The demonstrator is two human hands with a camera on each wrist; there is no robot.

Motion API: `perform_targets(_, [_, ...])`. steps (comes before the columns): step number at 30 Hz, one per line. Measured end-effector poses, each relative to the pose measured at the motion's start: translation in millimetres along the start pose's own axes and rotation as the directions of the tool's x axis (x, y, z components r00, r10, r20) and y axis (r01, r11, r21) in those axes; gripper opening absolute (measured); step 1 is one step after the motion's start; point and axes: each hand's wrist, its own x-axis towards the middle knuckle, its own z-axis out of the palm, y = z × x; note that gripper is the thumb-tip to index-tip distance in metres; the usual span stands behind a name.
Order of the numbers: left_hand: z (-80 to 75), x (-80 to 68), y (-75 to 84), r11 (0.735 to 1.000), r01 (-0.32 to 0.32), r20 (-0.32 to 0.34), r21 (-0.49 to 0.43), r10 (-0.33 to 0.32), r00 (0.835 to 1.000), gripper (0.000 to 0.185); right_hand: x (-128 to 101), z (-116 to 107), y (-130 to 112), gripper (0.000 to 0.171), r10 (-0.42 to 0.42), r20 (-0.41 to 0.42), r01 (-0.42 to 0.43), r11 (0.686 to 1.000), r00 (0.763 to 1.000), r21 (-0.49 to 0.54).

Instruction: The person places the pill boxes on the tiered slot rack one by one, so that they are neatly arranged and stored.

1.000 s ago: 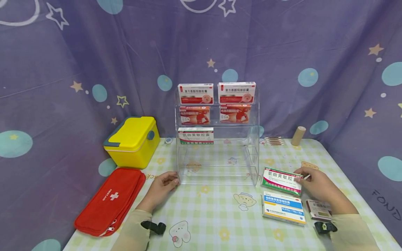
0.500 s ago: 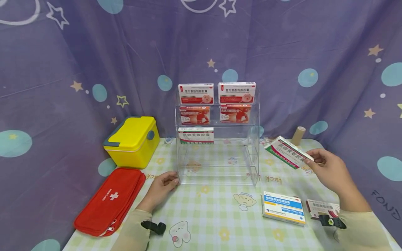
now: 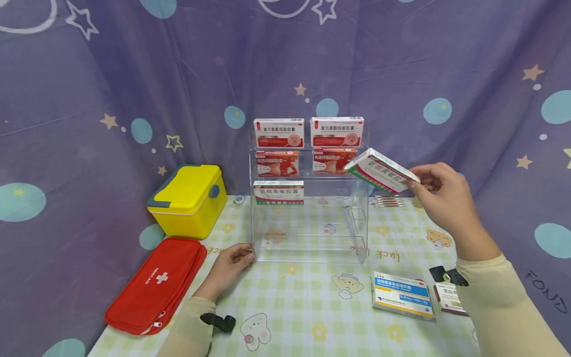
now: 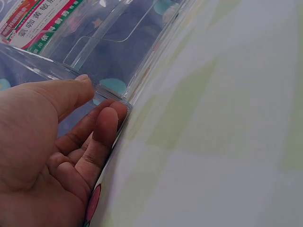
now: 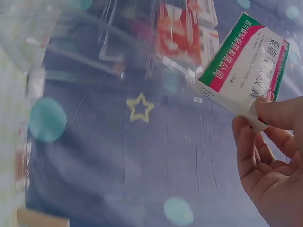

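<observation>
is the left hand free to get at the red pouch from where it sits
Probably yes. The left hand holds nothing, only resting its fingers on the clear rack's front corner. The red pouch lies on the table just to that hand's left, with nothing between them.

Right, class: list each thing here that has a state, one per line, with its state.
Green and white box: held aloft, tilted, in right hand.
Left hand: touching the clear rack at its corner.
Yellow case: lid closed.
Red pouch: lying flat.
Blue and white box: flat on table.
</observation>
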Motion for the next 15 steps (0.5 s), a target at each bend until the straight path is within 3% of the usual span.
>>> perform_targets(8, [-0.1,-1.2,1.2,1.000,-0.007,0.006,-0.005,0.008,1.000,0.035,33,43,-22,0.020,-0.053,0.036,0.052,0.998,0.998,0.041])
perform_targets(15, [0.5,-1.6,2.0,1.000,-0.013,0.012,-0.017,0.014,1.000,0.036,49,75,-20,0.017,-0.084,0.124,0.088,0.996,0.989,-0.025])
